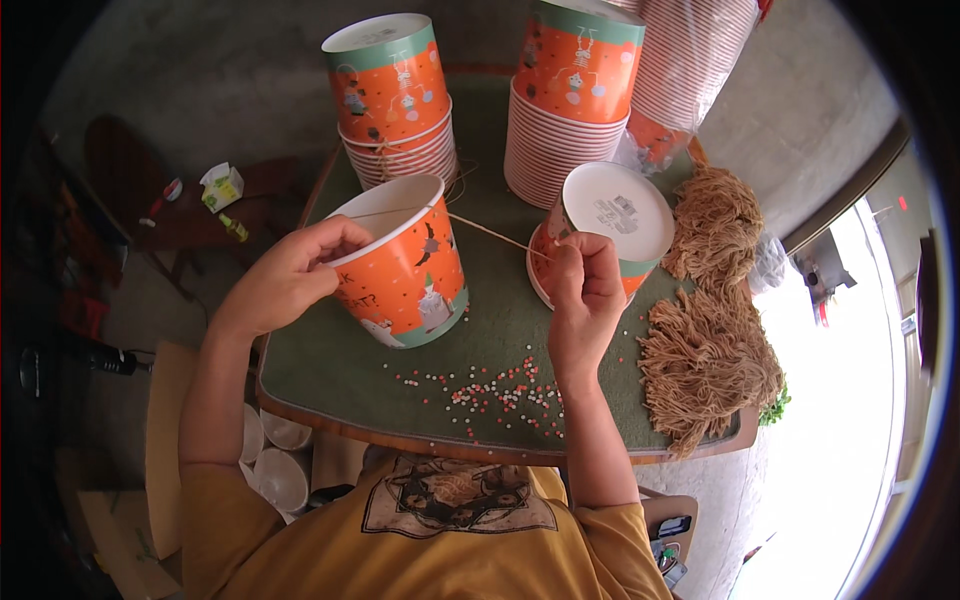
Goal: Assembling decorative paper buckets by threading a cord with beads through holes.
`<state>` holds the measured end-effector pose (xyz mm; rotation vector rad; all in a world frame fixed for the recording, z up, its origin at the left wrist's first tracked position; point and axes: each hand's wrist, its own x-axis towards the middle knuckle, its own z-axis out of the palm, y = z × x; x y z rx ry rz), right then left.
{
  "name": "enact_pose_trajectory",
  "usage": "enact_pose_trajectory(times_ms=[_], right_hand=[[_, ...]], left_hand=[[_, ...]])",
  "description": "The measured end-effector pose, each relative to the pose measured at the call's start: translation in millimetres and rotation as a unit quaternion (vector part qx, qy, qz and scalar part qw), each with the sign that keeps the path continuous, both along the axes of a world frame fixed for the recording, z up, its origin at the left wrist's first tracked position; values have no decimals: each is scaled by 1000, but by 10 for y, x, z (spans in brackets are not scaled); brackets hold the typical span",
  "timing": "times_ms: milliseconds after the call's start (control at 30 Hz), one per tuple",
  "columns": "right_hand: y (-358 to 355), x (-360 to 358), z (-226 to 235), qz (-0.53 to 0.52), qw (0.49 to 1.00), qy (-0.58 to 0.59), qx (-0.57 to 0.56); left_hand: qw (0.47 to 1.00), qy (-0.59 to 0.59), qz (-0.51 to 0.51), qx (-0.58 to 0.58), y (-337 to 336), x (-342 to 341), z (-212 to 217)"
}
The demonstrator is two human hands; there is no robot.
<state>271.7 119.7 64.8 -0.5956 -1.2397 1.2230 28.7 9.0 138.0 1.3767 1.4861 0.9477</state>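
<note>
An orange paper bucket (405, 285) with a green base band and cartoon figures is tilted over the table in front of me. My left hand (285, 268) grips its left rim, the fingers at the opening and the thumb outside. A thin tan cord (490, 232) runs across the bucket's opening and out through its right side near the rim. My right hand (585, 300) pinches the cord's free end, and the stretch between is taut. Just behind that hand, another orange bucket (618, 212) stands upside down, its white base up.
Two tall stacks of upturned buckets (392, 95) (575, 75) stand at the table's far side. Bundles of tan cord (705, 365) lie along the right edge. Small white and red dots (500, 395) are scattered near the front. A bagged bucket stack (685, 70) stands far right.
</note>
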Motion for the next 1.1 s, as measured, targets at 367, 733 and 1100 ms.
enact_pose_trajectory(times_ms=[367, 733, 1100], right_hand=[[-198, -205, -186, 20, 968, -186, 165], [-284, -316, -252, 56, 960, -202, 186], [-307, -347, -226, 32, 951, -193, 239]], left_hand=[[995, 94, -36, -27, -83, -30, 64], [992, 104, -60, -47, -159, -93, 91], [983, 148, -94, -62, -193, -118, 129]])
